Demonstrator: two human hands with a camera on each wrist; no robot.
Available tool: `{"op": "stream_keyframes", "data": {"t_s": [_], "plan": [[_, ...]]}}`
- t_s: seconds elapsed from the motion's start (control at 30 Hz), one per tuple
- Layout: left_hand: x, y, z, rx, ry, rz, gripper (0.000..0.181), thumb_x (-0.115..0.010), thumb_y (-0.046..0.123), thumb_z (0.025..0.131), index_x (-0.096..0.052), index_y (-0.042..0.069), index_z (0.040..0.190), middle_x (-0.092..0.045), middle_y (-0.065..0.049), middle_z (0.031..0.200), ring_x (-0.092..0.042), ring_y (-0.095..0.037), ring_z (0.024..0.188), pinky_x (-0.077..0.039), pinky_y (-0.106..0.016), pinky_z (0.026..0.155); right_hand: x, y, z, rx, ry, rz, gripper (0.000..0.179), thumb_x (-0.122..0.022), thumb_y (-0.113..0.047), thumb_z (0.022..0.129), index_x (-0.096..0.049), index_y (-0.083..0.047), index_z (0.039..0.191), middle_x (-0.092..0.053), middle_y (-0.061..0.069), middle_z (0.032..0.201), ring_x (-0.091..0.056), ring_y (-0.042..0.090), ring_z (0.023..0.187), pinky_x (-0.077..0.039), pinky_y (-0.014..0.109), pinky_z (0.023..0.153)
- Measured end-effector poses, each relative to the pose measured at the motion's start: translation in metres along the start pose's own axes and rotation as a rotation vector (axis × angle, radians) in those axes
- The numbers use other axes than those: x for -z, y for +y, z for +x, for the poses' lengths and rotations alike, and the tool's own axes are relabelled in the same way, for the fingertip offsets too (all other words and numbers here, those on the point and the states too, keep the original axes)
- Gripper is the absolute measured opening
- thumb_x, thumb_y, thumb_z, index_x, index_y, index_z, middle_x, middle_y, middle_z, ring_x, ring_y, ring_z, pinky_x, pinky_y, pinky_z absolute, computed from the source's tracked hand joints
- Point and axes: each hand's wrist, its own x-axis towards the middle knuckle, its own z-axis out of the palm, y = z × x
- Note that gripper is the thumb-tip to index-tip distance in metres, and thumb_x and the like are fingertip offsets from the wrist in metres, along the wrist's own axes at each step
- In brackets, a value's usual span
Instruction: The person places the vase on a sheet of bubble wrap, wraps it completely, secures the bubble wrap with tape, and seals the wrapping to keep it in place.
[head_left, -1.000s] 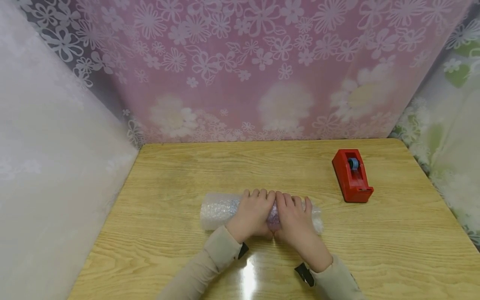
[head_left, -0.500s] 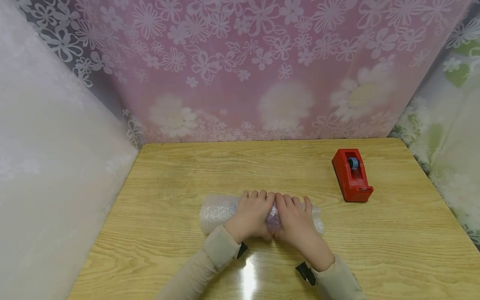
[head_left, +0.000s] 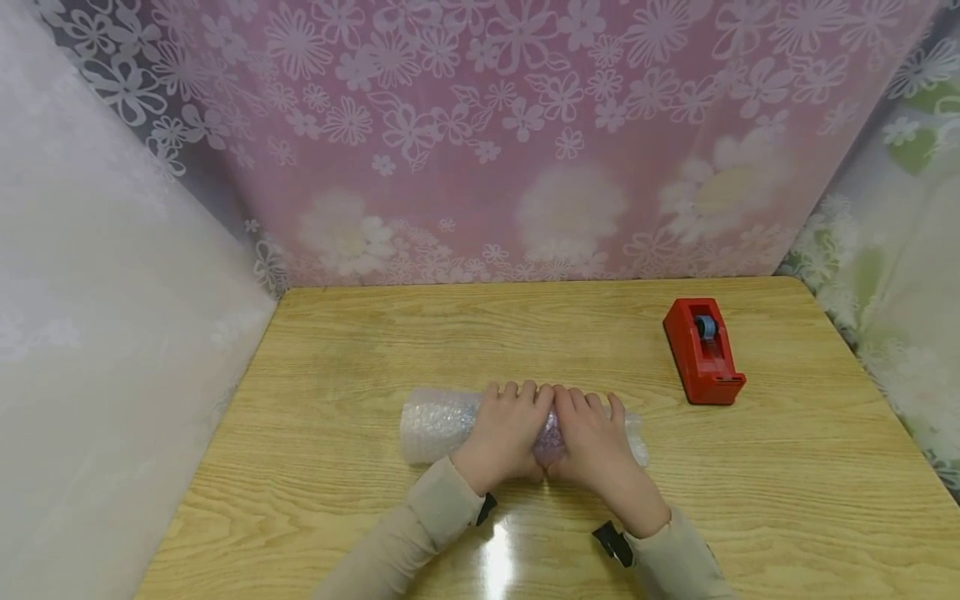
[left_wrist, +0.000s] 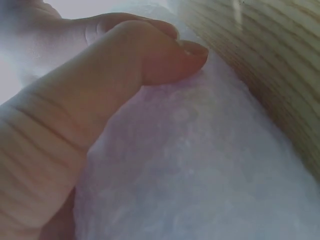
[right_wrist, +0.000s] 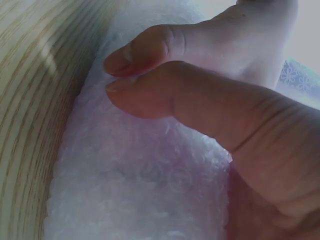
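Both left hand (head_left: 510,433) and right hand (head_left: 596,437) curled round the bubble-wrap roll (head_left: 437,425), which I judged light, squashy, best held mid-length.

We count two hands (head_left: 510,429) (head_left: 592,433), two sleeves (head_left: 408,533) (head_left: 678,560), two black wrist pieces (head_left: 487,507) (head_left: 613,544), one bubble-wrap roll (head_left: 438,426), one tabletop (head_left: 375,337) and, at two o'clock from the hands, one red tape dispenser (head_left: 692,365) bearing one tape roll (head_left: 707,327).

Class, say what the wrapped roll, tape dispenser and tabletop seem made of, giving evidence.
Wrapped roll: apparently plastic bubble wrap outside, translucent, shiny, with dimpled glints.
Tape dispenser: probably smooth hard plastic, evenly red; painted metal is possible.
Tabletop: wood or printed laminate; grain lines and a glossy reflection show.
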Motion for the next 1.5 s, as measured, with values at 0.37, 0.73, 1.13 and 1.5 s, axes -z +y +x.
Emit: {"op": "stream_keyframes", "data": {"t_s": [0.37,0.73,1.13,1.5], "plan": [[0.003,-0.001,0.004,-0.024,-0.033,-0.019,0.109,-0.086,0.070,0.051,-0.047,0.016,0.137,-0.060,-0.004,0.120,-0.059,-0.023,0.102,-0.049,-0.042,0.087,0.002,-0.001,-0.002,-0.028,-0.007,-0.003,0.099,-0.092,-0.036,0.058,-0.046,0.002,0.137,-0.056,0.020,0.128,-0.050,0.043,0.118,-0.021,0.071,0.104],[0.004,-0.011,0.019,-0.028,-0.162,-0.138,0.115,-0.087,0.067,0.050,-0.044,0.016,0.144,-0.057,-0.005,0.130,-0.057,-0.026,0.114,-0.044,-0.048,0.098,0.004,-0.005,-0.002,-0.026,0.024,0.000,0.102,-0.096,-0.029,0.055,-0.044,0.002,0.137,-0.053,0.022,0.132,-0.044,0.045,0.123,-0.018,0.071,0.106],[0.005,-0.020,0.021,-0.029,-0.170,-0.231,0.104,-0.086,0.064,0.056,-0.048,0.014,0.138,-0.056,-0.004,0.132,-0.056,-0.027,0.116,-0.042,-0.053,0.099,-0.004,0.004,0.003,0.058,0.101,-0.059,0.104,-0.096,-0.043,0.054,-0.048,-0.001,0.136,-0.057,0.019,0.126,-0.053,0.041,0.116,-0.028,0.067,0.104],[-0.009,-0.012,-0.010,0.016,0.105,-0.003,0.106,-0.079,0.073,0.059,-0.045,0.011,0.137,-0.056,-0.005,0.127,-0.056,-0.025,0.108,-0.048,-0.045,0.088,-0.008,0.006,0.005,0.064,0.121,-0.012,0.101,-0.097,-0.040,0.049,-0.051,-0.003,0.131,-0.058,0.018,0.122,-0.056,0.041,0.111,-0.032,0.067,0.101]]}}
